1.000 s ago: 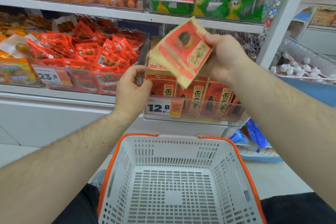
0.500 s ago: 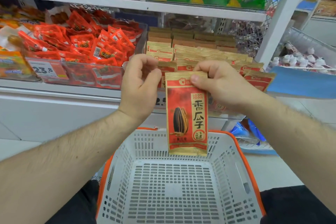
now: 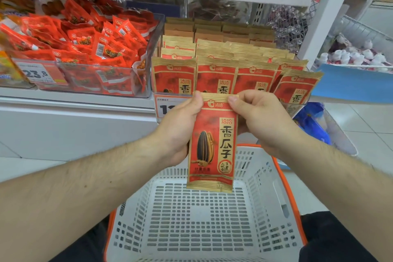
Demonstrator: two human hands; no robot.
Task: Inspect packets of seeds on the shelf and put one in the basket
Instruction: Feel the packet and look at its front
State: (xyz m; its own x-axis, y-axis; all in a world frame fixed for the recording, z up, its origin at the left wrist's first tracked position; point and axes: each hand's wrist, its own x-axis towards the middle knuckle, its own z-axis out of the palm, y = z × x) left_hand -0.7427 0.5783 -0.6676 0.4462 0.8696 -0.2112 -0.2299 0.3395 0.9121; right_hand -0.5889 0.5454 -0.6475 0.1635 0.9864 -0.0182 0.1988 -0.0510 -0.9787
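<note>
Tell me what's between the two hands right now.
In the head view, one seed packet hangs upright between the left hand and right hand, each pinching a top corner, above the basket.

I see one seed packet (image 3: 212, 144) held upright above the basket (image 3: 282, 198), its front facing me. It is a tall, narrow red pouch with tan bands at top and bottom, a dark striped sunflower seed printed on the left and large Chinese characters down the right. Its top corners are pinched and its lower edge hangs free over the basket's far wall. The basket is white perforated plastic with an orange rim, and holds nothing I can see. Behind, on the shelf (image 3: 74, 102), the matching packets (image 3: 214, 74) stand upright in several rows, fronts forward, the rightmost one tilted.
</note>
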